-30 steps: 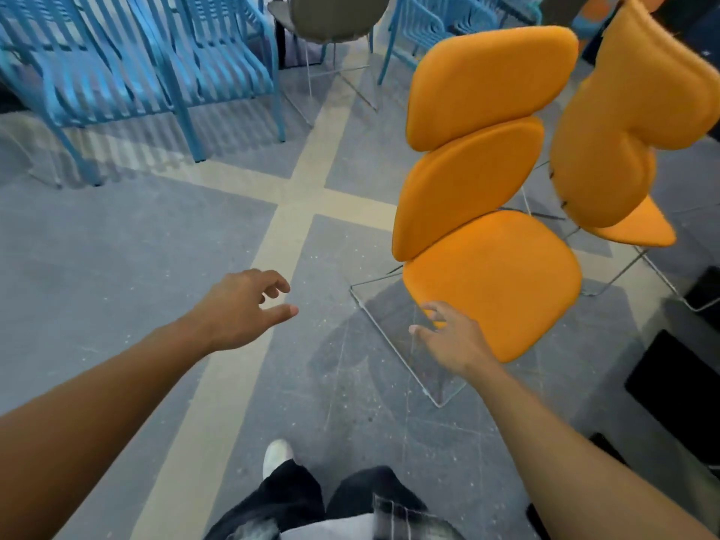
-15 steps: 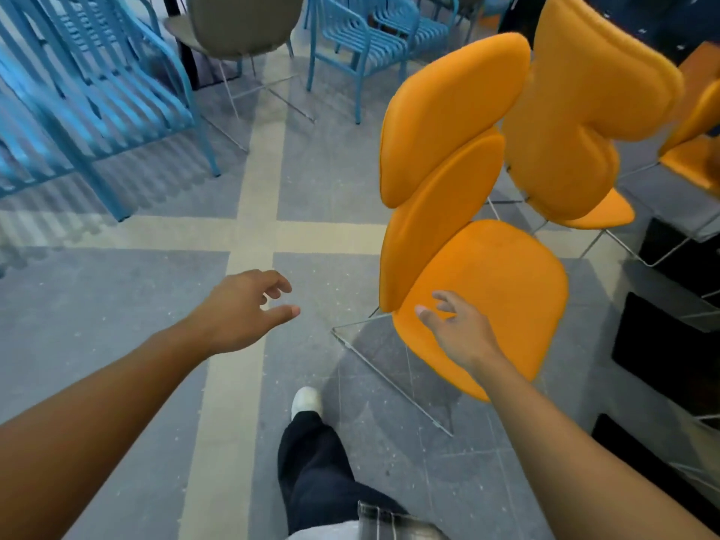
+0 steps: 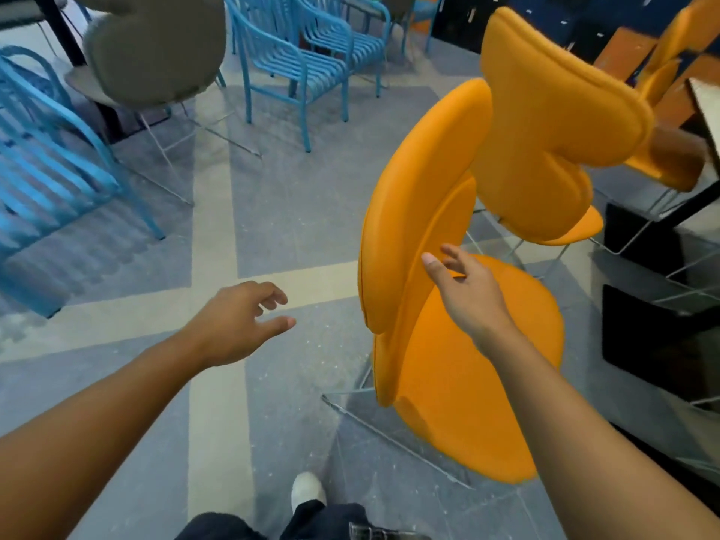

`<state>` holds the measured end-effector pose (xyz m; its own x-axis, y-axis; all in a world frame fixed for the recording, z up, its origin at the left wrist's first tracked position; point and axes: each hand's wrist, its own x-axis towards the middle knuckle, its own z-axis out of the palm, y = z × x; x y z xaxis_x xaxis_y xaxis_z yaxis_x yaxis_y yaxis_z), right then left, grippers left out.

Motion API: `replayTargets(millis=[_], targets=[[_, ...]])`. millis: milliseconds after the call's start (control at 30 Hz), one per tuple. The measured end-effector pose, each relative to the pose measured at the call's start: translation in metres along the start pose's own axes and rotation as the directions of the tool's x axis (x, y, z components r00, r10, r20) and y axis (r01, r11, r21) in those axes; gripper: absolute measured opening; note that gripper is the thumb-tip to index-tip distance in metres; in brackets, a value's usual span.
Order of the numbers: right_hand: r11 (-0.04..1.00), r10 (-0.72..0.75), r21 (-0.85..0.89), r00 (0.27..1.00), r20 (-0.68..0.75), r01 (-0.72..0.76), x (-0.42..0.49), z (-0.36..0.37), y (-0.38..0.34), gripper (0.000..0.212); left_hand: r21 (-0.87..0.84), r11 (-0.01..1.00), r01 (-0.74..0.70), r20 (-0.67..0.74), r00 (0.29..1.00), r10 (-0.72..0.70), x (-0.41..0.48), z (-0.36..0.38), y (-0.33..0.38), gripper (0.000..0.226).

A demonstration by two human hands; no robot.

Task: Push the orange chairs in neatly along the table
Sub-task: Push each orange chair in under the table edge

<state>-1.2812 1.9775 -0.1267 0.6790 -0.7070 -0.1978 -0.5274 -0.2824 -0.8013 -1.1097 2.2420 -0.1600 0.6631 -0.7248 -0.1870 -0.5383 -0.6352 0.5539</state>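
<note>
1. Your right hand [image 3: 471, 294] has risen from the seat's front edge, where it was a second ago, to the lower backrest of the nearest orange chair [image 3: 467, 387]. The fingers are spread and nearly straight and grip nothing. The thumb tip lies at the backrest's edge, but I cannot tell if it touches.
2. Your left hand [image 3: 237, 321] is much as before. It hovers over the floor [image 3: 272, 212] left of the chair, fingers loosely curled, empty.
3. The nearest chair stands on its wire frame and is now seen more edge-on. Its seat lies under your right forearm.
4. A second orange chair [image 3: 545, 122] stands just behind it, their backrests overlapping in view. A third orange chair [image 3: 662, 68] sits far right beside the table edge [image 3: 706, 111], which has newly come into view.
5. The view has swung. The blue chairs [image 3: 296, 60] are now top centre and left, the grey chair [image 3: 156, 44] is upper left, and your white shoe [image 3: 307, 491] is at the bottom.
</note>
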Motion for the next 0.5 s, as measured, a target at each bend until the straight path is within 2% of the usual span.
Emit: replayTargets(millis=[267,367,500], targets=[[0.99,-0.006,0.137,0.987,-0.161,0.028,0.056,0.009,-0.075,0.073,0.032,0.992,-0.125,0.096,0.988,0.121,0.095,-0.037,-0.027,0.036],[0.993,0.026,0.114,0.972,-0.234,0.001,0.072,0.02,-0.101,0.077,0.043,0.977,-0.207,0.154,0.968,0.199,0.132,-0.055,-0.045,0.035],[0.993,0.117,0.031,0.95,-0.288,-0.113,0.081,0.031,-0.131,0.091,0.025,0.952,-0.304,0.208,0.933,0.292,0.171,-0.08,-0.066,0.03]])
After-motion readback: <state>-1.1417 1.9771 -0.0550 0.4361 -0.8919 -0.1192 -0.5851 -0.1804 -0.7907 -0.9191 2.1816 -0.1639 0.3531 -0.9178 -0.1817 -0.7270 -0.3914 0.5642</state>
